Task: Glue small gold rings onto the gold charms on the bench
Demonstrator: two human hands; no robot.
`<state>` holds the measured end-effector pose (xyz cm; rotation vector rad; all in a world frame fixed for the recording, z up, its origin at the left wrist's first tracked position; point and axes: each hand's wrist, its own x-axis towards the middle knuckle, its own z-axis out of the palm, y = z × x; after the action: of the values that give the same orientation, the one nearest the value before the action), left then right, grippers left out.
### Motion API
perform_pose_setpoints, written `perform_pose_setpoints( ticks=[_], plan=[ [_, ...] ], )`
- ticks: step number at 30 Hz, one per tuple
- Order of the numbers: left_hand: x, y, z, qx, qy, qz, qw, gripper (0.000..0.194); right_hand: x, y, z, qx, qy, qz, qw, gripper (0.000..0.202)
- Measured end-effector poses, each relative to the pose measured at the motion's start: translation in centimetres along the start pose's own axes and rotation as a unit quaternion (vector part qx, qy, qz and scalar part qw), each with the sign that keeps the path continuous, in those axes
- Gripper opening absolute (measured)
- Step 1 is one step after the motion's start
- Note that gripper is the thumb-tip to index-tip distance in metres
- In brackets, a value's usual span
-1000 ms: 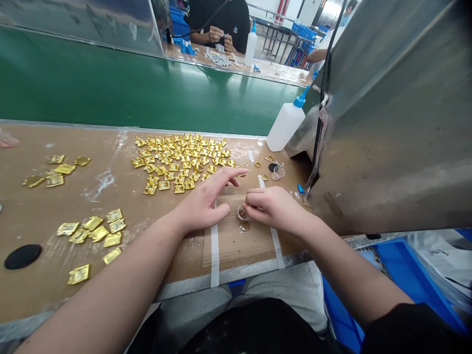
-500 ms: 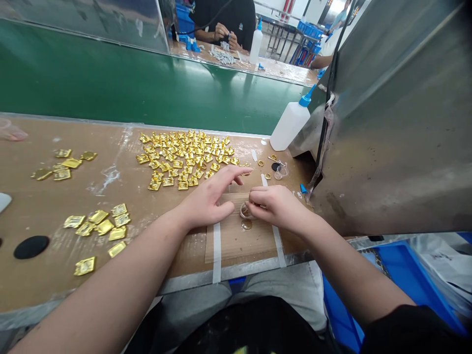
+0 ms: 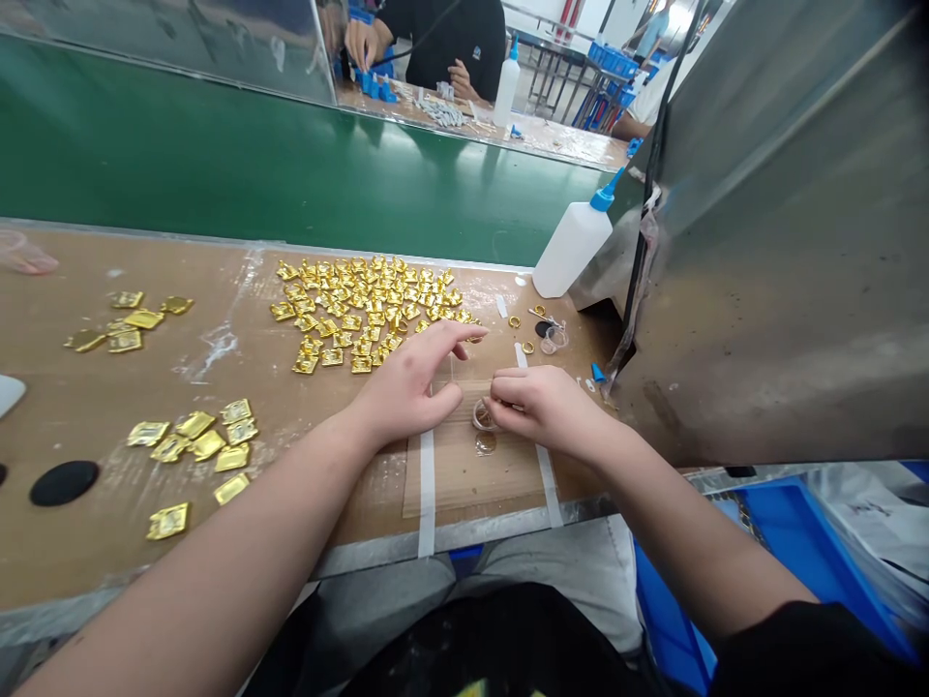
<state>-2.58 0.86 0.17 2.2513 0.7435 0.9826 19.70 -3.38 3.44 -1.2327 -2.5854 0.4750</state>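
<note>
My left hand (image 3: 421,382) hovers over the far left part of a cardboard pad (image 3: 454,484), thumb and fingers apart, holding nothing. Just beyond its fingertips lies a crowd of small gold pieces (image 3: 363,310) with square plates. My right hand (image 3: 548,407) is closed in a pinch at a small clear round cup (image 3: 480,416) on the pad. Whatever sits between those fingertips is hidden. Nearer to me on the pad shows a clear round spot or disc (image 3: 485,444). Several gold rings (image 3: 528,348) lie past my right hand.
A white squeeze bottle (image 3: 573,247) with a blue nozzle stands by a metal panel (image 3: 784,242) on the right. More gold plates (image 3: 207,445) and a black disc (image 3: 64,483) are at left. Beyond the green belt (image 3: 218,155) sits a co-worker (image 3: 457,48).
My left hand has shifted very slightly left; my right hand stays at the cup. Across the belt, the co-worker's hands have parted, one now reaching to the blue parts.
</note>
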Motion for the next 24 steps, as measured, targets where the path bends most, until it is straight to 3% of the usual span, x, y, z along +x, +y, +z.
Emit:
perform_pose_setpoints(
  ticks=[5, 8, 24],
  plan=[
    [0.1, -0.5, 0.3, 0.045, 0.058, -0.047, 0.996, 0.029, 0.0, 0.0, 0.0, 0.000, -0.002, -0.002, 1.000, 0.035],
    [0.0, -0.8, 0.4, 0.059, 0.074, -0.073, 0.993, 0.016, 0.0, 0.1, 0.1, -0.003, -0.003, -0.003, 1.000, 0.036],
    [0.1, -1.0, 0.4, 0.050, 0.084, -0.088, 0.991, 0.022, -0.4, 0.2, 0.1, -0.014, -0.005, 0.007, 1.000, 0.034]
  ],
)
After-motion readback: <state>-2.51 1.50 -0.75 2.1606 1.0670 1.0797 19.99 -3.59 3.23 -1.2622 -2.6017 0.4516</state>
